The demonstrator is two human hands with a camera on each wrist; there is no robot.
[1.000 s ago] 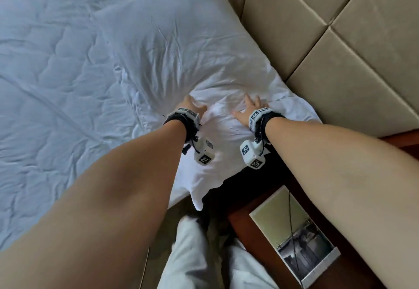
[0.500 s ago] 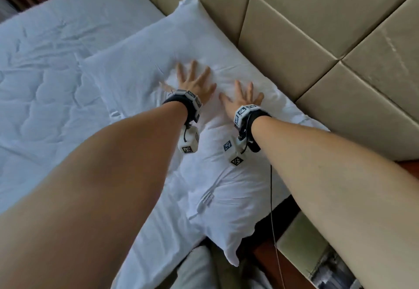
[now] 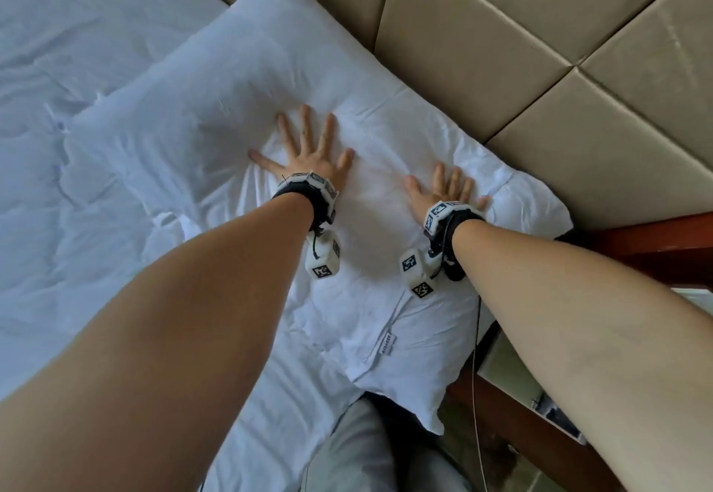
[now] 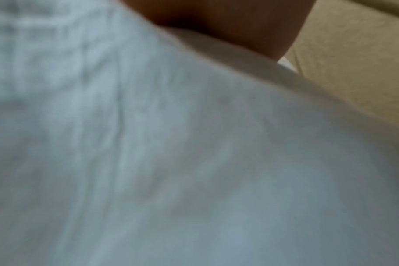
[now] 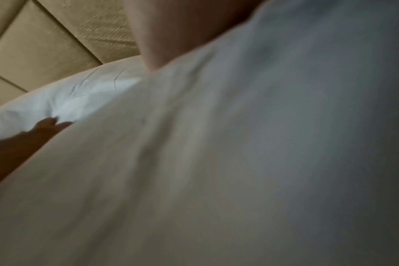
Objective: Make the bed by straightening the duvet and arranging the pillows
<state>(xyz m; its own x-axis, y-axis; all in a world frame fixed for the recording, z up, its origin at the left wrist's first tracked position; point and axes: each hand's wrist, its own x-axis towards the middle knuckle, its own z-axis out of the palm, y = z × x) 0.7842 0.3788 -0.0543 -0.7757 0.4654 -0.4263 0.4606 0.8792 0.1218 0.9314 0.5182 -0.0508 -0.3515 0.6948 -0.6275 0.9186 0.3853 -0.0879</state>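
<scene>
Palms lie flat on the white pillow, which runs from the upper middle of the head view down to the lower centre, its long side just beside the tan padded headboard. The left hand sits at the centre of the frame with fingers and thumb spread wide, pressing straight down into the cover. The right hand is to its right, nearer the headboard, fingers straight and close together, also pressing flat; neither hand pinches any cloth. Spread, flat hands suit this step, I judge, because a broad palm pushes creases outward and settles the filling evenly, where a pinch would only bunch the cover. Folds still gather round the lower end of the pillow near the sewn label, so smoothing looks unfinished there. The quilted duvet fills the left side of the frame and remains rumpled, so that part of the job seems still ahead. At the right edge a dark wooden bedside table shows. Both wrist views are blurred, filled with pale cloth close up; the right wrist view catches fingertips at its left edge against the pillow.
</scene>
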